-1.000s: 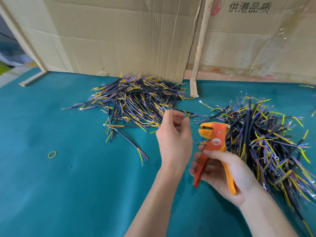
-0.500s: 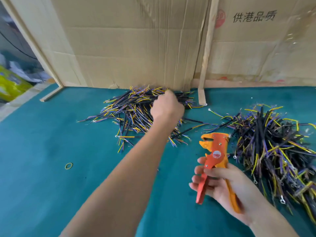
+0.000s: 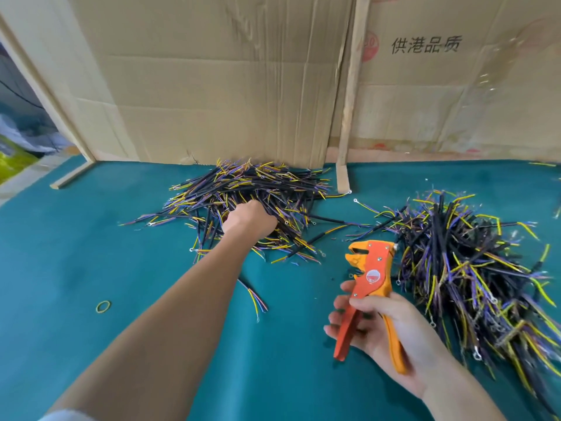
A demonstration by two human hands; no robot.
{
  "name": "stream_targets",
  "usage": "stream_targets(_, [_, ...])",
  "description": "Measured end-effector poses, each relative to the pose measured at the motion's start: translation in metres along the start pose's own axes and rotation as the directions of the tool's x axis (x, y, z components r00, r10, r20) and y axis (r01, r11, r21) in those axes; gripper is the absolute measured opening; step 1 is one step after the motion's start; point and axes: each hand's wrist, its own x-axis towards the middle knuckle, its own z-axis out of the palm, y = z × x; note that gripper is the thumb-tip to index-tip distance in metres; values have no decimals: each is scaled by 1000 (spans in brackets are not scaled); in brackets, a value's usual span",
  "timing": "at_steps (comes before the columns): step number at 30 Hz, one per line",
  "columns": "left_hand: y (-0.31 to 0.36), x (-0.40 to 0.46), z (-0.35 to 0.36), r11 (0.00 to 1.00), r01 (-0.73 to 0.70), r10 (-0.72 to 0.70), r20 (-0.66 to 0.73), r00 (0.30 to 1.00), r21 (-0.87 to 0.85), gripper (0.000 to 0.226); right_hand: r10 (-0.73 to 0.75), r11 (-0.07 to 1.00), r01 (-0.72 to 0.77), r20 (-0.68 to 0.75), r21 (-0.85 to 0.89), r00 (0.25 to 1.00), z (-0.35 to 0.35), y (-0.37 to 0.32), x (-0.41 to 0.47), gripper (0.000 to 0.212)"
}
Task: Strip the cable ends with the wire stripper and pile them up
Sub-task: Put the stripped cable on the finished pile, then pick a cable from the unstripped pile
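Left hand (image 3: 249,220) reaches into the far heap of black-sheathed, yellow-and-purple-cored cables (image 3: 252,205); its fingers are hidden (grip cannot be told). Right hand (image 3: 384,325) grasps the orange wire stripper (image 3: 368,281), handles spread. Advisable: draw out one cable only.
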Motion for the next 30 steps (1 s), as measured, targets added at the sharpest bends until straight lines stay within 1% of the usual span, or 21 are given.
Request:
stream_targets(1, [2, 1, 1, 1000, -5, 5, -7, 1000, -17, 39, -1, 1000, 1, -2, 0, 1000, 0, 0, 0, 56])
stream_targets(4, [8, -3, 6, 1000, 3, -3, -10, 1000, -31, 48, 4, 1000, -4, -9, 1, 1000, 1, -1, 1, 54])
stream_targets(5, [9, -4, 7, 999, 4, -4, -6, 1000, -44, 45, 4, 1000, -4, -11, 3, 1000, 0, -1, 1, 53])
stream_targets(8, [12, -1, 7, 988, 0, 7, 47, 999, -152, 22, 9, 1000, -9, -26, 3, 1000, -1, -2, 1, 52])
stream_targets(9, [12, -1, 6, 983, 5, 8, 68, 998, -186, 21, 9, 1000, -9, -28, 5, 1000, -1, -2, 1, 52])
stream_targets(13, [10, -1, 3, 958, 48, -21, 95, 995, -282, 26, 15, 1000, -14, -32, 10, 999, -1, -3, 0, 53])
stream_targets(16, [7, -4, 2, 906, 94, -59, 97, 994, -412, 30, 19, 1000, -19, -28, 4, 999, 0, -4, 0, 51])
stream_targets(18, [7, -8, -1, 867, 102, -78, 69, 995, -488, 37, 20, 1000, -20, -24, 2, 1000, 0, -4, -1, 53])
stream_targets(20, [11, -13, -7, 834, 46, -52, 5, 999, -549, 43, 20, 1000, -20, -24, 9, 1000, 0, -4, 0, 50])
stream_targets(21, [13, -16, -12, 810, -3, -25, -39, 999, -586, 43, 23, 1000, -23, -27, 12, 999, 0, -4, 0, 50])
stream_targets(23, [18, -28, -22, 751, -120, 37, -140, 989, -649, 32, 29, 999, -28, -29, 15, 999, 0, -4, 0, 49])
stream_targets(25, [22, -47, -27, 697, -241, 112, -229, 967, -676, 18, 31, 999, -31, -24, 13, 999, -1, -4, -1, 49])
stream_targets(27, [23, -70, -21, 692, -382, 234, -310, 921, -613, 10, 24, 1000, -23, -19, 7, 1000, -2, -5, -1, 50])
stream_targets(29, [21, -95, -5, 682, -462, 340, -313, 887, -567, 14, 4, 1000, -4, -1, 7, 1000, -2, -7, -2, 51])
stream_targets(30, [19, -109, 4, 657, -468, 375, -281, 883, -591, 16, -12, 1000, 12, 13, 19, 1000, -3, -8, -2, 50])
